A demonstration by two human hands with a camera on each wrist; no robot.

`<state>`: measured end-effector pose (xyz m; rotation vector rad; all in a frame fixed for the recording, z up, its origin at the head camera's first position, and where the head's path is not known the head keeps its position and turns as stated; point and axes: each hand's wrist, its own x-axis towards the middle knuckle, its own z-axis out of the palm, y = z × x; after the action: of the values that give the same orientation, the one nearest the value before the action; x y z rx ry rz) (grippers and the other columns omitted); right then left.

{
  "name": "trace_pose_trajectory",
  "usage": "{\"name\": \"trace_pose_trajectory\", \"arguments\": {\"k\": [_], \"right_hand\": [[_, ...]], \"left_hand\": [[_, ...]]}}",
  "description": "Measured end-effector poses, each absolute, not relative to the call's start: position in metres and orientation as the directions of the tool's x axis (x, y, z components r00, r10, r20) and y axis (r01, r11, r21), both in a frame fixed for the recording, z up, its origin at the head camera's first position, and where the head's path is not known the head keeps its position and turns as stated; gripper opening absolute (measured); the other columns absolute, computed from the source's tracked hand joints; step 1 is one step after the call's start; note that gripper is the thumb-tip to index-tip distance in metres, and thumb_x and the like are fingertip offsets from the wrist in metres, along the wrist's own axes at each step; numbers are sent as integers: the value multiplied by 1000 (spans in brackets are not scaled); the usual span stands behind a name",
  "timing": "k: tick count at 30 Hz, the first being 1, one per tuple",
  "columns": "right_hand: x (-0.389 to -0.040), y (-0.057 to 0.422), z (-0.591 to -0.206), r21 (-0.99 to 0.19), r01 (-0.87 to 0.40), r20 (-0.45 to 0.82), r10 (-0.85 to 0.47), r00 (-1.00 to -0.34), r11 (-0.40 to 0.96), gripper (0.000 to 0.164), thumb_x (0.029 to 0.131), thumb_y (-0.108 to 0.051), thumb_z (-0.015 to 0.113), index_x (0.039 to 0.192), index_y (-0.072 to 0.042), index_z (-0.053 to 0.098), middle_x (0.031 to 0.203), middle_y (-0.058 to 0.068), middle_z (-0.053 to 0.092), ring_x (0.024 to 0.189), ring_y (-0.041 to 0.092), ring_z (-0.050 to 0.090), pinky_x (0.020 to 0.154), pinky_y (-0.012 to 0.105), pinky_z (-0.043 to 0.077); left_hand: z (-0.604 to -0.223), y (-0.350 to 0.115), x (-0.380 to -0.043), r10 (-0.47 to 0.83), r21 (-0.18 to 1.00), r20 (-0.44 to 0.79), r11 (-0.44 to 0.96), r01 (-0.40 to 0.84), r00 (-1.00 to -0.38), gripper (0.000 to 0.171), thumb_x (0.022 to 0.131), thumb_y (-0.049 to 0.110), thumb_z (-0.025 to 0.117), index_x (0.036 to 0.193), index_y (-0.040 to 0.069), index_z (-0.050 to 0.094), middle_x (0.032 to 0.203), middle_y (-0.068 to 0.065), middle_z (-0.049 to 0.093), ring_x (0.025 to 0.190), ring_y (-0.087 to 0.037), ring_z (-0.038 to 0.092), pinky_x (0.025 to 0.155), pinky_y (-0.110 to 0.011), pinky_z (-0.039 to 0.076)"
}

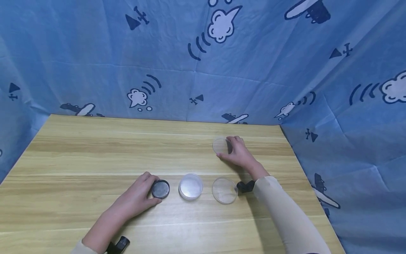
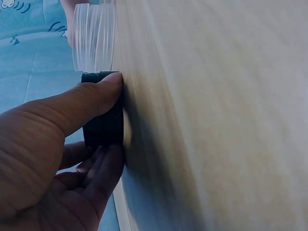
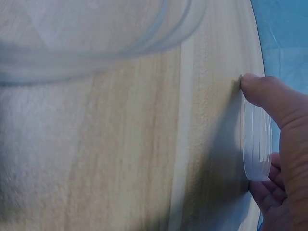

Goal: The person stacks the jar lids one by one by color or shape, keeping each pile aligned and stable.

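My left hand grips a small round black container by its sides, thumb and fingers around it. In the left wrist view the black container stands on the wood, with a seam around its side. My right hand holds a clear petri dish between thumb and fingers at the far side of the table. The right wrist view shows this petri dish low on the surface. Between the hands stands a stack of clear petri dishes; another clear petri dish lies right of it.
The wooden table meets a blue patterned curtain at the back and right. A black wrist device on the right arm is close beside the near-right petri dish. Another black wrist device is under the left forearm.
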<state>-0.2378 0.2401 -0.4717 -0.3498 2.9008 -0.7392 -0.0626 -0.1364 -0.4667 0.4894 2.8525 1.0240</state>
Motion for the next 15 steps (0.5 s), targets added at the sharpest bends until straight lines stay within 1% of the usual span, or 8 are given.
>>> {"name": "trace_pose_trajectory", "arguments": {"k": [8, 15], "right_hand": [[-235, 243, -468, -483, -194, -66, -257, -964, 854, 91, 85, -41, 82, 152, 6, 43, 147, 29, 48, 139, 44, 45, 121, 60, 39], [-224, 242, -461, -485, -218, -46, -273, -961, 847, 92, 85, -41, 84, 152, 5, 42, 145, 29, 48, 135, 44, 48, 117, 62, 43]], "left_hand": [[-466, -136, -64, 315, 624, 43, 733, 272, -948, 53, 77, 18, 92, 122, 4, 67, 106, -1, 61, 99, -15, 60, 92, -42, 57], [-467, -136, -63, 318, 635, 35, 725, 267, -947, 52, 77, 18, 92, 121, 4, 67, 106, -1, 61, 98, -13, 60, 91, -41, 57]]}}
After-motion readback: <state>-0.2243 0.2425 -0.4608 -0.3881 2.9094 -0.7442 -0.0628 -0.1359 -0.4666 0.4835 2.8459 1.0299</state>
